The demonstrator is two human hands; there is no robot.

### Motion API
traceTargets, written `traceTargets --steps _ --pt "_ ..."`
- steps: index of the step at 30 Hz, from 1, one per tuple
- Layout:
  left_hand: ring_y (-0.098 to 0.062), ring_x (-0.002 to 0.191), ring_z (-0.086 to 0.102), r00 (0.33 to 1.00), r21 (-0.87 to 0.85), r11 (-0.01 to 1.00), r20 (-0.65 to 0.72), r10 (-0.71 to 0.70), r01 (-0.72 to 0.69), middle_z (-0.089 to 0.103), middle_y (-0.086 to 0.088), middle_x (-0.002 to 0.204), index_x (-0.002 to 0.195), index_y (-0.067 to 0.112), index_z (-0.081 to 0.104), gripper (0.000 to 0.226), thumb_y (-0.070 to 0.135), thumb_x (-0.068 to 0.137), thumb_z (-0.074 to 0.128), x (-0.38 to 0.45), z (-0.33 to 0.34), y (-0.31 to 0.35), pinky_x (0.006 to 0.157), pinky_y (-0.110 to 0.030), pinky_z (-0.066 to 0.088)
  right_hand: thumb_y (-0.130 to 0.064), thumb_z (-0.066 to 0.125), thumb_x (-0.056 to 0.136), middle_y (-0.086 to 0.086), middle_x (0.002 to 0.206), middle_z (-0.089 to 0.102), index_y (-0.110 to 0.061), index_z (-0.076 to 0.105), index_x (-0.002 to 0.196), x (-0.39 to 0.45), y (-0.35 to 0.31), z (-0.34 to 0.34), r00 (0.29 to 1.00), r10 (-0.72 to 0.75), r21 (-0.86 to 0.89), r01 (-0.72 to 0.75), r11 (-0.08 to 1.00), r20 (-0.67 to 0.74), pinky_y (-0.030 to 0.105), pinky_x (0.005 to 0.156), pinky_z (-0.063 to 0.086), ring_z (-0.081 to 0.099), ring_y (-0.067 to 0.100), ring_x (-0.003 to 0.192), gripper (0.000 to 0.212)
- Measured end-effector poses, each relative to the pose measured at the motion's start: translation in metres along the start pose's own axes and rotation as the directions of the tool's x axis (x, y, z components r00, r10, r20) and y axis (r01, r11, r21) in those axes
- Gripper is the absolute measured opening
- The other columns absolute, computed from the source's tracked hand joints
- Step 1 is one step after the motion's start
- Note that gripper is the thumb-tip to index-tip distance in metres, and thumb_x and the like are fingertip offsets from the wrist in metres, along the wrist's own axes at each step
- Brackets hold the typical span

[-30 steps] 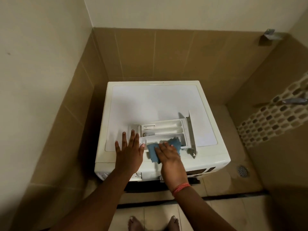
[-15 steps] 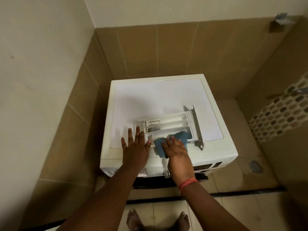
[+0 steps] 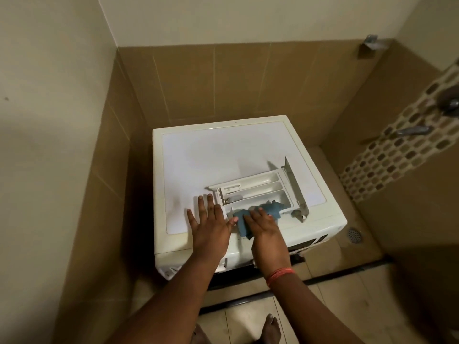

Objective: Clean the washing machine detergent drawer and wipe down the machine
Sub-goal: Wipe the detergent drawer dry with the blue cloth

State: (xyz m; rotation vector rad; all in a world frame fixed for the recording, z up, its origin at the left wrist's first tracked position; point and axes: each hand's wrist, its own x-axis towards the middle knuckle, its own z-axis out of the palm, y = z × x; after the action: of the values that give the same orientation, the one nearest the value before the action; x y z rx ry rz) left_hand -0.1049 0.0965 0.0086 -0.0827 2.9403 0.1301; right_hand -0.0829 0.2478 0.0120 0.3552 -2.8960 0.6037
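A white detergent drawer (image 3: 258,188) lies on top of the white washing machine (image 3: 211,155), near its front edge, its front panel standing up at the right end. A blue cloth (image 3: 269,208) is draped over the drawer's near compartment and near wall. My right hand (image 3: 264,225) presses flat on the cloth at that near wall. My left hand (image 3: 211,223) rests flat on the machine top, fingers spread, against the drawer's left end.
The machine stands in a tiled corner, walls close on the left and behind. A floor drain (image 3: 354,234) lies to its right. Taps (image 3: 412,131) stick out of the right wall. My bare feet (image 3: 272,328) are on the floor tiles in front.
My right hand with the cloth has stayed on the drawer's near wall, shifting only slightly. The head camera has moved, so the machine sits further right in view.
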Motion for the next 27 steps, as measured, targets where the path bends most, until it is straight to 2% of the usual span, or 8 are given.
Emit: traceTargets --steps 2,4,8,10,15,19,22,27 --pt "-0.033 0.149 -0.014 1.0 -0.009 1.0 0.013 0.003 -0.003 -0.001 -0.014 0.164 0.152 0.008 0.021 0.086 0.063 0.09 0.001 0.001 -0.001 -0.001 0.115 -0.064 0.004 0.02 0.064 0.064 0.013 0.134 0.059 -0.01 0.063 0.128 -0.003 0.002 -0.005 1.0 -0.028 -0.016 0.028 0.999 0.01 0.046 0.108 0.041 0.052 0.031 0.129 0.071" --pt "-0.034 0.149 -0.015 1.0 -0.002 1.0 0.022 0.015 -0.015 -0.002 -0.014 0.164 0.152 0.007 0.02 0.085 0.065 0.091 0.005 0.001 -0.002 -0.001 0.114 -0.065 0.005 0.022 0.061 0.064 0.012 0.135 0.058 -0.012 0.062 0.128 -0.004 0.019 -0.018 0.998 0.059 -0.057 -0.061 0.997 -0.038 0.047 0.107 0.042 0.051 0.031 0.129 0.072" --pt "-0.035 0.149 -0.014 0.999 0.011 0.999 0.017 0.032 -0.032 0.0 -0.015 0.163 0.15 0.006 0.023 0.099 0.066 0.08 -0.014 -0.001 -0.001 -0.001 0.114 -0.065 0.008 0.023 0.059 0.065 0.015 0.132 0.06 -0.007 0.063 0.126 -0.003 0.041 -0.03 0.973 0.209 -0.082 -0.217 0.973 -0.096 0.047 0.108 0.04 0.052 0.035 0.128 0.068" --pt "-0.035 0.149 -0.012 1.0 0.002 1.0 0.009 0.024 -0.024 0.002 -0.015 0.163 0.149 0.006 0.026 0.099 0.066 0.081 -0.014 0.001 -0.002 0.0 0.114 -0.065 0.008 0.023 0.059 0.065 0.015 0.134 0.059 -0.008 0.062 0.128 -0.001 0.029 -0.023 0.982 0.177 -0.063 -0.181 0.981 -0.066 0.047 0.107 0.041 0.05 0.035 0.13 0.07" --pt "-0.034 0.148 -0.019 0.998 0.014 0.999 0.054 0.03 -0.03 -0.005 -0.013 0.164 0.152 0.008 0.019 0.082 0.064 0.094 0.008 0.006 -0.006 -0.001 0.114 -0.065 0.003 0.025 0.059 0.064 0.012 0.141 0.053 -0.009 0.058 0.133 -0.007 0.007 -0.002 1.0 -0.007 0.037 0.006 0.999 0.018 0.044 0.109 0.038 0.038 0.026 0.137 0.076" --pt "-0.034 0.148 -0.019 0.998 0.047 0.998 0.048 0.028 -0.03 -0.005 -0.013 0.164 0.152 0.007 0.02 0.088 0.066 0.09 0.001 0.006 -0.007 0.0 0.115 -0.064 0.004 0.028 0.053 0.068 0.015 0.142 0.051 -0.007 0.057 0.133 -0.005 0.047 -0.021 0.98 0.195 0.013 -0.194 0.981 -0.046 0.051 0.107 0.042 0.037 0.033 0.139 0.074" --pt "-0.034 0.148 -0.019 0.998 0.053 0.998 0.048 0.032 -0.034 -0.005 -0.014 0.164 0.151 0.007 0.023 0.093 0.065 0.085 -0.009 0.006 -0.009 0.0 0.116 -0.063 0.006 0.028 0.053 0.068 0.018 0.139 0.054 -0.004 0.059 0.13 0.001 0.051 -0.022 0.972 0.229 0.004 -0.229 0.973 -0.053 0.054 0.106 0.041 0.038 0.037 0.138 0.069" --pt "-0.031 0.149 -0.017 0.995 -0.009 0.995 -0.035 0.098 -0.098 -0.012 -0.011 0.163 0.15 0.013 0.026 0.069 0.058 0.099 0.019 0.023 -0.017 -0.004 0.118 -0.054 -0.001 0.03 0.052 0.063 0.017 0.14 0.053 -0.004 0.058 0.131 0.005 0.057 -0.02 0.987 0.159 0.058 -0.157 0.986 -0.029 0.042 0.11 0.03 0.036 0.037 0.139 0.077"
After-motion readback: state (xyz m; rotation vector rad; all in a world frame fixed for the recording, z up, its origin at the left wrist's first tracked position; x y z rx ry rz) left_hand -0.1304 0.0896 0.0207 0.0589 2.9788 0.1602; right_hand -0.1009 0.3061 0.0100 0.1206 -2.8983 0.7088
